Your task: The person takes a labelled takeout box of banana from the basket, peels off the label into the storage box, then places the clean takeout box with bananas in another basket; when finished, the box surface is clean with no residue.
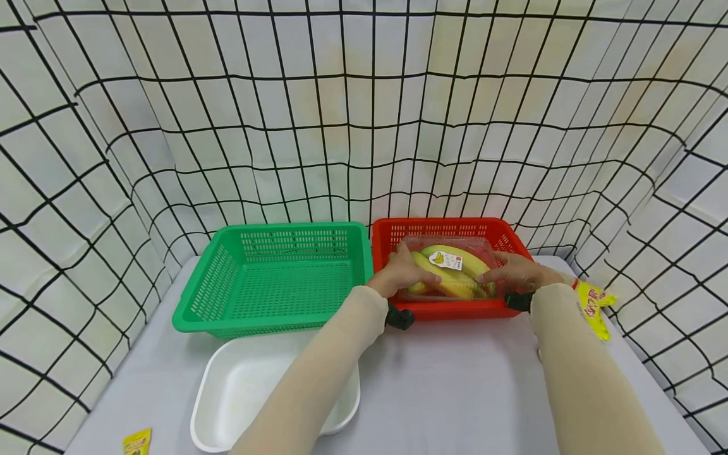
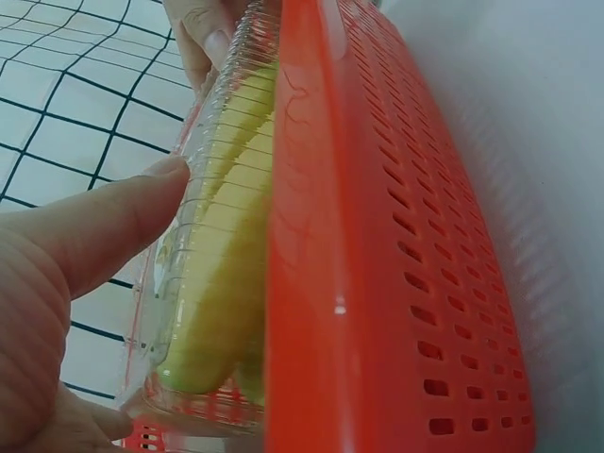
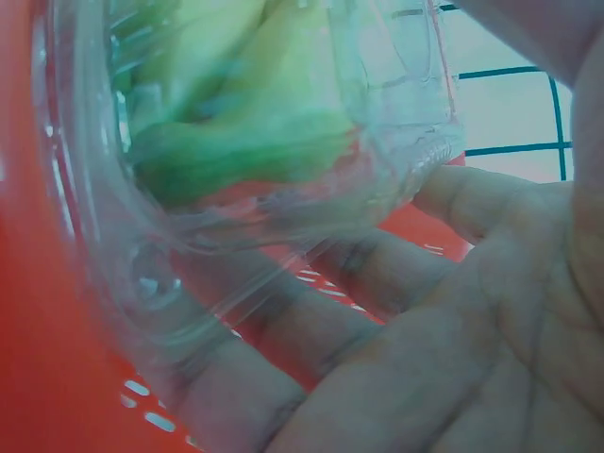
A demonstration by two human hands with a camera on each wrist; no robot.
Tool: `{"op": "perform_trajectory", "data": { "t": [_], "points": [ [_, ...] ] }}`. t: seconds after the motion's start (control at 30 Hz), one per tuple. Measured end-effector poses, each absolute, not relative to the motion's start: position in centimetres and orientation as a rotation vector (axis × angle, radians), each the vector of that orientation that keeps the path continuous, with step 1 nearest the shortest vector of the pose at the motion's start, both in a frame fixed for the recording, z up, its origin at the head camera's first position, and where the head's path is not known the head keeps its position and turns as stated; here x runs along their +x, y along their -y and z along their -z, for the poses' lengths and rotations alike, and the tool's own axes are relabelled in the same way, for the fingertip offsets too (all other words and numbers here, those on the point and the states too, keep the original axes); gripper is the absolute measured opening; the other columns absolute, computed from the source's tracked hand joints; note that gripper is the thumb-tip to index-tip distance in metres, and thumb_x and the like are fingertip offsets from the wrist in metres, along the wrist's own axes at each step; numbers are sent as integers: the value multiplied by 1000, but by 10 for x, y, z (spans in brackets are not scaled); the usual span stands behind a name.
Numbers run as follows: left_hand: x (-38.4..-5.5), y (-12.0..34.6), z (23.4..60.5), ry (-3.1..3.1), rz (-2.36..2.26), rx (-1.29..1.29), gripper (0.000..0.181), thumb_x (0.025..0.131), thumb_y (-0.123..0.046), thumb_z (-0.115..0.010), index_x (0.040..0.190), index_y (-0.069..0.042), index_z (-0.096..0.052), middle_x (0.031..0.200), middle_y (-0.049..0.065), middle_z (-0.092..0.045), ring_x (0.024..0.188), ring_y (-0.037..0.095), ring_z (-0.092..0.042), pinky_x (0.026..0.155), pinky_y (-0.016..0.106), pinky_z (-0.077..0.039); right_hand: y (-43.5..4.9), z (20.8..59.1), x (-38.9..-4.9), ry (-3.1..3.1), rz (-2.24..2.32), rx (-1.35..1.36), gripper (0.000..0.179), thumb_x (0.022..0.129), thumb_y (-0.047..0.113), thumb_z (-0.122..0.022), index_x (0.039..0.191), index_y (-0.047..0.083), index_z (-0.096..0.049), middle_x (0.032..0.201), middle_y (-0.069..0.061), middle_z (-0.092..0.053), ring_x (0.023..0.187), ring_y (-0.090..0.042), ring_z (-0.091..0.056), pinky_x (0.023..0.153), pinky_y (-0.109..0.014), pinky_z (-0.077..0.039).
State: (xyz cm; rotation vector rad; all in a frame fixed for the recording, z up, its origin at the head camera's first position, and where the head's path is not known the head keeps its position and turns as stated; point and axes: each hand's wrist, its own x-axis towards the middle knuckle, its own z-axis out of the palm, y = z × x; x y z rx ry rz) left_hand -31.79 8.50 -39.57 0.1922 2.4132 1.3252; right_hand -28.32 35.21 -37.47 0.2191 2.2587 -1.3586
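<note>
A clear plastic box of bananas (image 1: 455, 278), with a white label on its lid, sits inside the red basket (image 1: 443, 310). My left hand (image 1: 402, 273) grips the box's left end, thumb over the top. At the opposite end my right hand (image 1: 522, 275) holds it, its thumb on the lid. In the left wrist view the thumb of my left hand (image 2: 85, 255) presses the clear lid above the bananas (image 2: 212, 283). The right wrist view has the fingers of my right hand (image 3: 453, 311) reaching under the box's end, seen partly through the plastic.
Left of the red basket stands a green basket (image 1: 190, 321), its inside bare. A white tray (image 1: 200, 404) lies in front of it, partly behind my left sleeve. Yellow packets lie at right (image 1: 594, 306) and front left (image 1: 137, 441). Black netting (image 1: 372, 126) surrounds the table.
</note>
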Motion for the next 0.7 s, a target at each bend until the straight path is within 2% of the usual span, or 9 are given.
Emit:
{"op": "perform_trajectory", "data": {
  "t": [0.17,0.37,0.5,0.7],
  "points": [
    [-316,-84,392,-2392,-1370,187,122,80,-29,-90,167,-15,-6,159,19,-34,142,34,-37,117,51,-40,-353,370,-282,-2271,1338,201,101,100,29,-70,167,8,2,159,-27,-25,140,-43,-31,108,-51,-50],
    [-316,-81,388,-2389,-1394,213,121,82,-30,-89,168,-16,-4,164,18,-30,146,35,-33,119,52,-38,-353,365,-280,-2264,1349,232,102,99,32,-72,169,13,0,158,-26,-27,141,-44,-30,104,-49,-54],
    [-315,-78,385,-2398,-1407,233,120,83,-31,-88,168,-16,-5,168,17,-26,150,35,-29,120,54,-36,-353,359,-281,-2292,1334,188,103,99,31,-72,168,12,2,158,-27,-26,141,-43,-28,101,-48,-56],
    [-311,-74,376,-2412,-1438,270,118,83,-32,-88,168,-16,-8,167,16,-26,149,34,-30,117,54,-40,-352,350,-280,-2321,1343,130,98,100,28,-70,168,9,-3,148,-23,-38,125,-34,-49,94,-41,-59]
  ]
}}
